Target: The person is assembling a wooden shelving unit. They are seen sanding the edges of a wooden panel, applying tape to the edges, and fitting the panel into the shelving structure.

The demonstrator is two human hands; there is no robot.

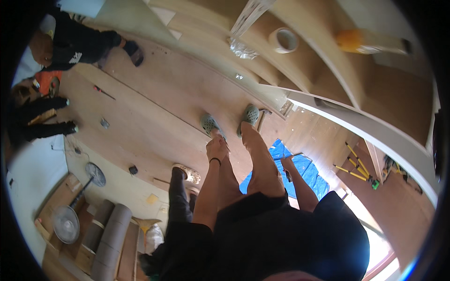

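Observation:
My left hand (217,148) is in front of my left leg, seemingly resting against it. Its fingers are loosely bent, and I see nothing held in them. Off to my right side hangs my right hand (287,164), closed around a small dark object (288,176) whose kind I cannot make out. Grey-green clogs (209,123) are on my feet, standing on large tan boards. Just beside the right clog lies a hammer (265,112), partly cut off from sight. Blue plastic sheeting (307,173) spreads below my right hand.
Wooden shelving (309,70) at the upper right bears a tape roll (283,40) and an orange-capped tube (358,41). A yellow tripod (356,166) lies to the right. Other people are at the far left; another person's beige clog (187,173) is close by. A red screwdriver (103,92) and floor fan (65,224) are left.

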